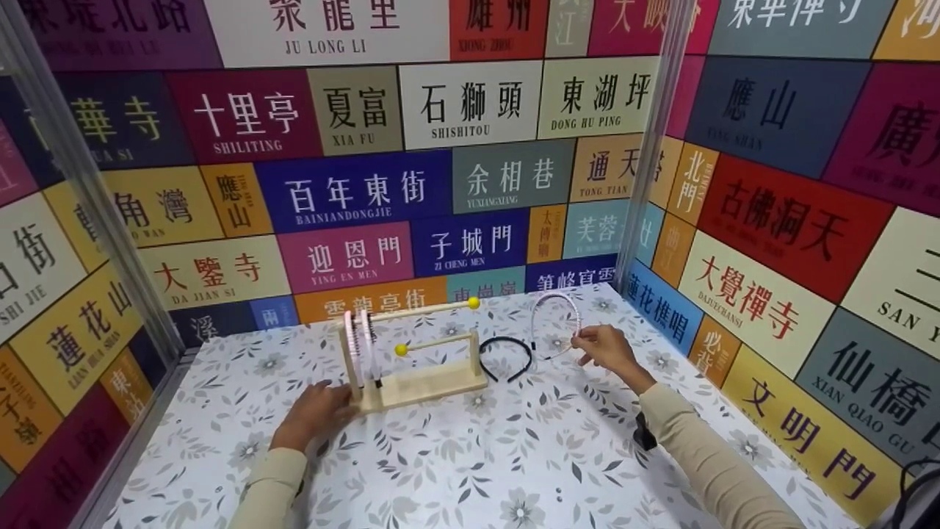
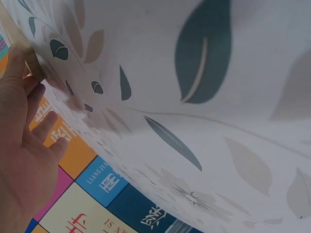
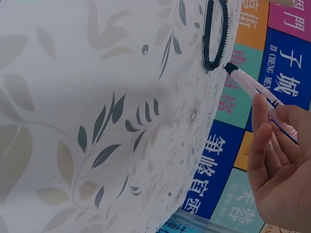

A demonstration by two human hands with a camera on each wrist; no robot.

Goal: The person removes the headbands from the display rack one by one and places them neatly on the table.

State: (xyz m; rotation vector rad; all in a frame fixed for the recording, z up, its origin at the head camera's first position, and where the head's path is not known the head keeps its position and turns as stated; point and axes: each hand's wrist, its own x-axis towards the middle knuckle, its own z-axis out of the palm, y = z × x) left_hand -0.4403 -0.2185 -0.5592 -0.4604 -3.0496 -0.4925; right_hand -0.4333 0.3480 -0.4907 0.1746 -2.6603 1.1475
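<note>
My right hand pinches a pale pink headband by its side, held raised over the table's right part. In the right wrist view, thumb and fingers close on the headband, whose dark tip points away. My left hand grips the left end of a wooden headband stand near its base. Two pinkish-white headbands hang on the stand's upper bar at its left end. The lower bar, tipped with a yellow ball, carries nothing. A black headband lies on the table right of the stand.
A floral cloth covers the table. Colourful sign-printed walls rise behind it and at both sides, with metal posts at the corners. The upper bar's yellow ball sticks out toward the right.
</note>
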